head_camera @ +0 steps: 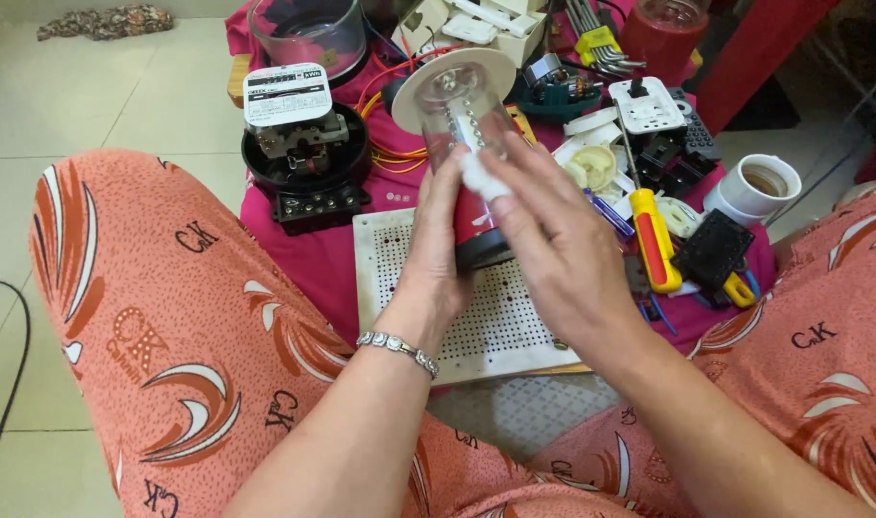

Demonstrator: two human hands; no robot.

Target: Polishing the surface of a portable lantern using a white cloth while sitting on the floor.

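A pale tiled floor [150,105] fills the left of the view, and in the middle sits a low surface draped in a bright pink cloth [318,259], crowded with electrical parts. The person sits with knees apart in orange patterned trousers [169,326], looking down at their own hands. The left hand [438,245], with a silver bracelet [397,349] at the wrist, is wrapped around the red base of a lamp [467,144], which has a clear tube body and a wide white cap pointing away from the viewer. The lamp is held up in the air above a white board full of small holes [399,259], which lies flat on the cloth. The right hand [553,249] lies over the lamp from the right, fingers together, pressing a small white wad [481,177] against the clear tube. To the left of the lamp stands a round black electricity meter [305,158] with its cover off and a white label plate on top; behind it is a clear round cover [308,34]. To the right of the hands lie a screwdriver with a red and yellow handle [654,245], a white lamp socket [759,187], a white wall switch [647,105] and small black plastic parts [714,249]. At the far edge a set of metal hex keys in a yellow holder [596,38] rests near a red jar [663,34]. A black cable [16,355] curves across the floor at the far left.
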